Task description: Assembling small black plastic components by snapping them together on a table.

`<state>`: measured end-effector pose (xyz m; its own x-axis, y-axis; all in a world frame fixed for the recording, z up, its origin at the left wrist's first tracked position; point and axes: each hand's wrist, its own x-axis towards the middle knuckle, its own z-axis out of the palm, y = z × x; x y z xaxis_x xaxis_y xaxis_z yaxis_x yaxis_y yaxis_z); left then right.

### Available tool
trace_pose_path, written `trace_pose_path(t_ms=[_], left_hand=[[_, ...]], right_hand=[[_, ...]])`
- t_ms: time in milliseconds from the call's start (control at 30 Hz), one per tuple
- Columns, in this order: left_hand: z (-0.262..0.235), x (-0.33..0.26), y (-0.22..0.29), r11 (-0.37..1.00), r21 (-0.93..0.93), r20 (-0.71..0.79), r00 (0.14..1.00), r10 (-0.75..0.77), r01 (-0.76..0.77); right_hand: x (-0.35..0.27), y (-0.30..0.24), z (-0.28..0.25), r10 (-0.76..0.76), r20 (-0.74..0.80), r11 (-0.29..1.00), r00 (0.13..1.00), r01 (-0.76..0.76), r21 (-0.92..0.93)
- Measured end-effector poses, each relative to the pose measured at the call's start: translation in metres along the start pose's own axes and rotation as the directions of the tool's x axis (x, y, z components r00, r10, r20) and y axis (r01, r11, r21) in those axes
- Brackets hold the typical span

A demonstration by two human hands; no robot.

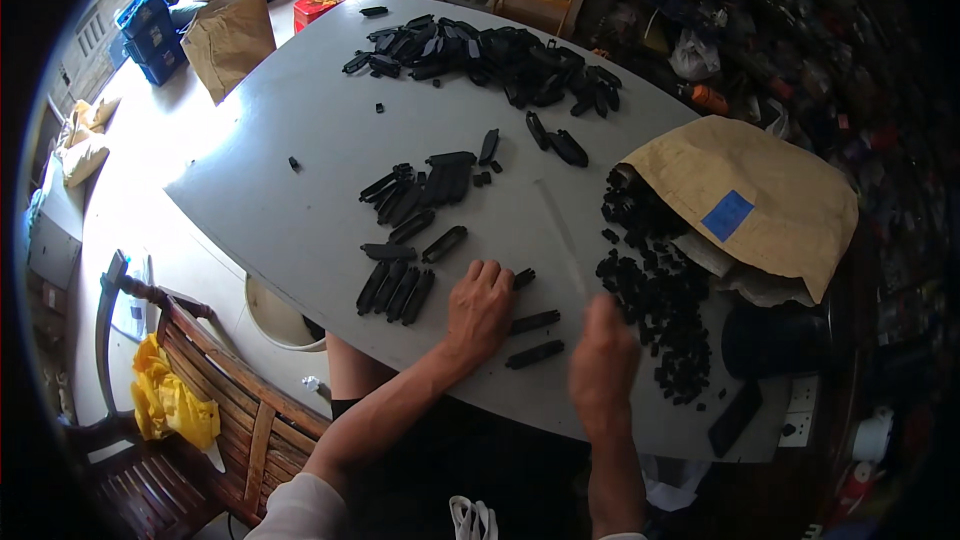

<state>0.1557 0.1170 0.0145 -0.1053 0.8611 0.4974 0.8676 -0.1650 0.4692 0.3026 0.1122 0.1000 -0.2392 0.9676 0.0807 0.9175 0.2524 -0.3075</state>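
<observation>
My left hand (480, 306) lies knuckles up on the grey table (300, 210), fingers curled over a long black plastic piece (523, 278) that shows at its fingertips. Two more long black pieces (534, 321) lie just right of it. My right hand (603, 362) is blurred, hovering at the edge of a spill of small black parts (660, 310); whether it holds anything cannot be made out. A row of long black pieces (395, 290) is lined up to the left of my left hand.
A brown paper sack (750, 195) with a blue patch lies on its side at the right, spilling the small parts. A large heap of black pieces (490, 55) is at the far side. Another brown bag (230, 35), blue crates and a wooden bench (200, 410) are on the left.
</observation>
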Motion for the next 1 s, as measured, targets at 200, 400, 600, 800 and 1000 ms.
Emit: trace_pose_path(t_ms=[200,400,600,800,1000], left_hand=[[-0.003,0.002,0.001,1.000,0.027,0.035,0.999,-0.017,0.016],[-0.014,-0.006,0.036,0.993,0.062,-0.034,0.994,0.099,-0.097],[-0.004,-0.040,0.043,0.982,0.019,0.230,0.957,0.179,-0.188],[-0.012,-0.052,0.020,0.977,-0.096,0.074,0.977,0.199,-0.192],[-0.110,-0.081,-0.044,0.994,0.090,-0.301,0.953,-0.025,0.055]], right_hand=[[0.003,0.015,0.008,0.049,0.156,0.983,0.986,-0.020,-0.182],[-0.011,0.029,0.007,0.168,-0.031,0.976,0.985,-0.162,0.146],[-0.035,0.043,0.020,0.135,-0.081,0.961,0.988,-0.110,0.254],[-0.042,0.038,0.025,0.120,-0.076,0.921,0.990,-0.082,0.380],[-0.051,0.029,0.019,0.119,-0.112,0.906,0.987,-0.061,0.420]])
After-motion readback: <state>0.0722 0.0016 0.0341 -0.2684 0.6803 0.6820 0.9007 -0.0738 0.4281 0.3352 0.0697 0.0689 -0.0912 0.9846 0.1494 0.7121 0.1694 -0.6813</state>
